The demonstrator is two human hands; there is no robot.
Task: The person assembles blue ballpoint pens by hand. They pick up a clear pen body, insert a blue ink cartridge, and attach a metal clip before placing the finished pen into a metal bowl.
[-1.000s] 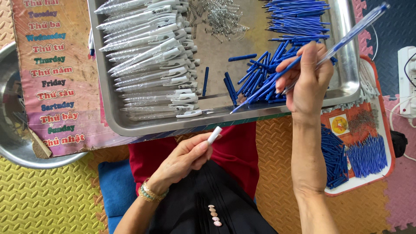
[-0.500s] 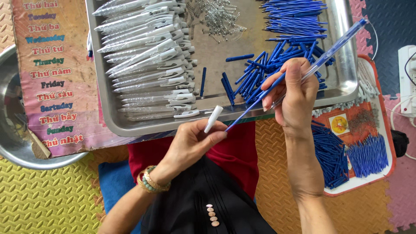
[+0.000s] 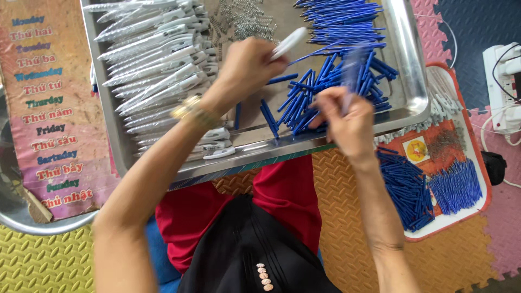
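Over the middle of the shallow rectangular steel tray (image 3: 412, 103), both hands work close together above the loose pile of short blue plastic pen parts (image 3: 317, 97). Left hand (image 3: 247, 68), wearing a gold-coloured wrist bracelet (image 3: 190, 111), has its grip clamped on a white plastic pen barrel (image 3: 288, 43), held tilted with one end pointing to the far right. Right hand (image 3: 347, 122) has its grip closed around a long translucent blue pen piece (image 3: 353, 70); this piece is motion-blurred, so its exact shape and its tip cannot be told. The two pieces are near each other but look apart, not yet joined. Judged step: pairing a blue piece with a white barrel, at the point of bringing them together. Next move would call for lining up the blue piece's end with the open end of the barrel and keeping both on one axis; a skewed approach could jam or miss. On the tray's left lies a stack of white pen barrels with clips (image 3: 157, 59); at the far middle a heap of small metal springs (image 3: 244, 19); at the far right a tidy bundle of thin blue refills (image 3: 342, 21). To the right, a red-rimmed plastic tray (image 3: 477, 157) carries more blue parts (image 3: 407, 187).
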